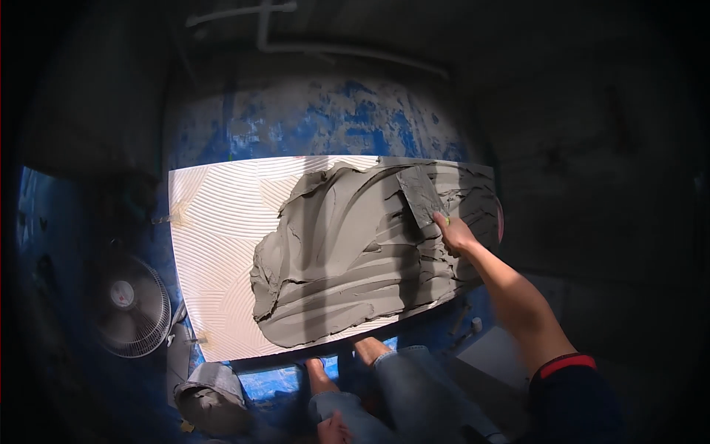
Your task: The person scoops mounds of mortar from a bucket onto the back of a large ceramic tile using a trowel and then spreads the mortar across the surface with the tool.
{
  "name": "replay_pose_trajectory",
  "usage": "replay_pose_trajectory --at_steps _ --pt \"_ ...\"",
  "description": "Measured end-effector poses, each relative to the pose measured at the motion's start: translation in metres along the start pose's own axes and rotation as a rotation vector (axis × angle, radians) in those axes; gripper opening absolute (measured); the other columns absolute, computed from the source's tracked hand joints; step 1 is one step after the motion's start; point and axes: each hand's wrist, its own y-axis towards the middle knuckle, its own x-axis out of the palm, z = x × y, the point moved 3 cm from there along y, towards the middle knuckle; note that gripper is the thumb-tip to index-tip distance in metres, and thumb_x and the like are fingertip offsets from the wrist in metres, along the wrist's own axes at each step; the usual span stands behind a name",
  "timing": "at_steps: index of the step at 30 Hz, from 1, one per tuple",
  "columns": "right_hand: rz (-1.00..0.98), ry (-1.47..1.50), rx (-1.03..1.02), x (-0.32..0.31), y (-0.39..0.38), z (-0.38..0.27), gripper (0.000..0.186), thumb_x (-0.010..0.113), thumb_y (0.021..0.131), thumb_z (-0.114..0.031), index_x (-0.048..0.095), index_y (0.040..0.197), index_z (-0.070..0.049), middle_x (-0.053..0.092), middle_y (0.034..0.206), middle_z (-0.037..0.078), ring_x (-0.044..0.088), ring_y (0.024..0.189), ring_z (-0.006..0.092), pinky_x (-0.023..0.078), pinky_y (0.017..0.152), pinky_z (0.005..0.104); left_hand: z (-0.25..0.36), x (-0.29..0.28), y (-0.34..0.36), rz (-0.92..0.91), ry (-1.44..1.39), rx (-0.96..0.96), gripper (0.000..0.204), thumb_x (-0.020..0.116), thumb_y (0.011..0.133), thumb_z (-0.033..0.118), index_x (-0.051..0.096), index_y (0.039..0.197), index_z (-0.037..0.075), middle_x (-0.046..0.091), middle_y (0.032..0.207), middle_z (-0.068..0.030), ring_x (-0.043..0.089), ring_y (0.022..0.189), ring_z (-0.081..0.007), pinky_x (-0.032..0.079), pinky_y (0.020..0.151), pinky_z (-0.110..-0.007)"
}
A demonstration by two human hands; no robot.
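Observation:
My right hand [457, 235] is closed round the handle of a flat rectangular trowel [419, 195], whose blade is smeared with grey. The trowel rests on a thick layer of wet grey mortar [333, 244], over the right and middle part of a large white panel [211, 251]. Curved combed ridges run across the panel's bare left side. At the layer's left edge the mortar ends in a raised, uneven lip. Down by my knee is my left hand [334, 429], away from the panel; its fingers are too small and dim to read.
A round fan [133, 305] stands left of the panel. Near the panel's lower left corner sits a bucket [211, 374] with grey mortar in it. Beyond the panel lies a blue, grey-stained surface [355, 118]. White pipes [347, 50] run along the dark far side.

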Motion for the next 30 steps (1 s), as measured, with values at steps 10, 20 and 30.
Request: replay_pose_trajectory --at_steps 10,20,30 --pt "-0.766 1.19 0.112 0.209 -0.097 -0.177 0.059 0.043 0.091 -0.065 0.043 0.087 -0.005 0.047 0.063 0.006 0.046 0.046 0.0158 0.044 0.043 0.0327 -0.063 0.01 0.056 0.024 0.226 0.09 0.048 0.062 0.088 0.05 0.057 0.068 0.007 0.053 0.047 -0.0073 0.043 0.03 -0.0161 0.031 0.028 -0.03" --pt "0.057 -0.605 -0.63 0.074 -0.038 -0.103 0.058 0.047 0.091 -0.058 0.059 0.102 -0.002 0.068 0.087 0.023 0.066 0.084 0.0414 0.053 0.075 0.0478 -0.006 0.051 0.009 0.07 0.093 -0.001 0.049 0.06 0.089 0.051 0.059 0.069 0.006 0.056 0.049 -0.0095 0.046 0.031 -0.0182 0.033 0.03 -0.03" --pt "-0.621 0.741 0.103 0.189 -0.101 -0.082 0.056 0.041 0.092 -0.066 0.044 0.091 -0.01 0.047 0.064 0.004 0.044 0.045 0.0142 0.045 0.042 0.0317 0.012 0.037 -0.004 -0.105 0.152 -0.161 0.051 0.057 0.091 0.05 0.058 0.071 0.004 0.062 0.059 -0.0102 0.054 0.042 -0.0167 0.039 0.039 -0.027"
